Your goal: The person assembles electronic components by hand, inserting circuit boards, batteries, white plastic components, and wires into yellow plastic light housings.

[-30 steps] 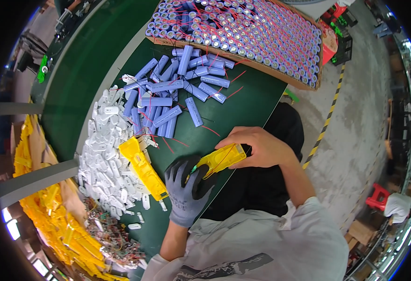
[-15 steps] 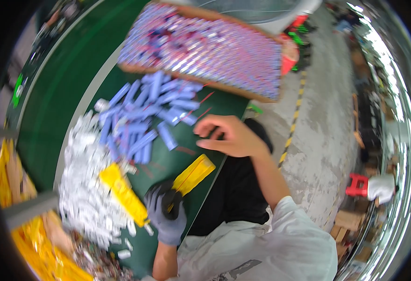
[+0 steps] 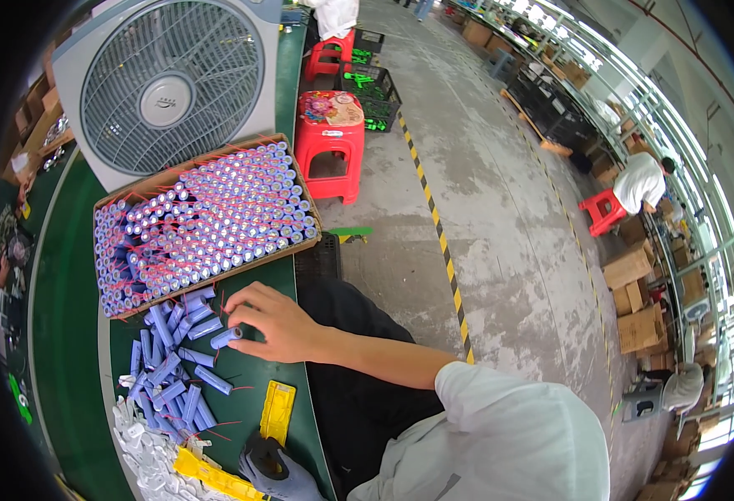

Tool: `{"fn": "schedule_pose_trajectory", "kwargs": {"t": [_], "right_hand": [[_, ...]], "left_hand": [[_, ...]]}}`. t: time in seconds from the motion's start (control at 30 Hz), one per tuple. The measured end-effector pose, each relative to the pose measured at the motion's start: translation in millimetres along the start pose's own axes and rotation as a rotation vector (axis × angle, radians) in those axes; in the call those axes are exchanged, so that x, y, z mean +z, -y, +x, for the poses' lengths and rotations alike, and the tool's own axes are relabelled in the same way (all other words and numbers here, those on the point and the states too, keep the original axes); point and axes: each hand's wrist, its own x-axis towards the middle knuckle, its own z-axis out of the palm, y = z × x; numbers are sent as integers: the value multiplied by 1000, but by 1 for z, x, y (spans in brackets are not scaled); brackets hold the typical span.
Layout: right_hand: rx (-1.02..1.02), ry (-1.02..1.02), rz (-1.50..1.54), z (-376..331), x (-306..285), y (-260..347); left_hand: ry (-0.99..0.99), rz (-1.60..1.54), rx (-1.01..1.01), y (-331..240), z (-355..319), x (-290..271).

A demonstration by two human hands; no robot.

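My right hand (image 3: 273, 324) is bare and reaches over the near right side of a heap of blue-purple cylindrical battery cells (image 3: 166, 377). Its fingers are curled but apart, with one loose battery cell (image 3: 226, 337) at the thumb and fingertips; no firm grip shows. My left hand (image 3: 273, 469), in a grey glove with a dark palm, is closed round the lower end of a yellow plastic strip-shaped holder (image 3: 277, 411). A second yellow holder (image 3: 215, 476) lies just left of the glove, on small white plastic pieces (image 3: 137, 447).
A cardboard box (image 3: 208, 280) packed with upright cells and red wires stands beyond the heap, before a large grey fan (image 3: 166, 100). The green table (image 3: 254, 367) ends at my lap. Past it are a red stool (image 3: 331, 146), black crates (image 3: 371, 88) and seated people.
My view has swung, bringing the fan and more floor into sight. My right hand has moved in to the loose cells. The left glove stays at the yellow holder.
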Motion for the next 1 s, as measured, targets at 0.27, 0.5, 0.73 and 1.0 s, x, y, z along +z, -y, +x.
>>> {"fn": "schedule_pose_trajectory", "kwargs": {"t": [0.27,0.5,0.73,1.0], "right_hand": [[81,-167,563,-10,-12,9],[215,-15,801,-32,-21,8],[-135,155,402,-41,3,29],[69,107,648,-40,-17,25]], "left_hand": [[5,121,18,-8,4,-8],[42,12,33,-4,5,-7],[5,12,31,-2,0,-3],[6,38,37,1,3,-4]]}}
